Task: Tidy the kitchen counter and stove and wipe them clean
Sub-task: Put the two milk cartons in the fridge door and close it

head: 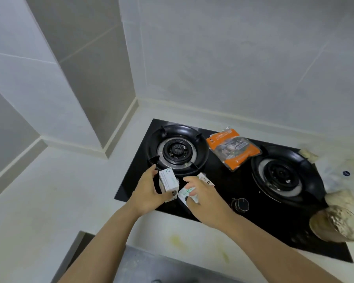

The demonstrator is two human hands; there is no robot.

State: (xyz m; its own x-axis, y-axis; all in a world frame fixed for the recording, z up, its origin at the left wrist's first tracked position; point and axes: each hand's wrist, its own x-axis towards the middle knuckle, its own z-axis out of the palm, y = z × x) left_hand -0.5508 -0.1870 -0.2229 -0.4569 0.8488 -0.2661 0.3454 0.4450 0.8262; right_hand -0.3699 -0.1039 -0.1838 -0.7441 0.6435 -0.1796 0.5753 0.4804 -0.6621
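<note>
Two walls close off the far side, and a boxed corner column juts out at the left, so the pale table (55, 190) has its widest bare stretch on my left, between that column and the black stove (223, 193). A metal sink edge (135, 262) shows at the bottom of my view, and yellowish stains (176, 241) mark the table between it and the stove's near edge.

On the stove, the left burner (177, 150) sits near the far left corner. Just in front of it my left hand (149, 193) grips a small white box (168, 183), thumb on its left face and fingers curled under its near end. Beside it my right hand (202, 201) covers a white and green carton (187, 194), fingers bent down over it (whether they have closed round it I cannot tell); another small carton (206, 179) peeks out just behind that hand.

Between the burners lies an orange packet (233, 149), tilted, touching the left ring. The right burner (282, 176) follows, with a knob (241, 204) near my right wrist. Along the stove's right edge things crowd in: a clear plastic bag (339, 176), a pale crumpled lump (343, 198) and a glass bowl (337, 225) overhanging the near right corner.
</note>
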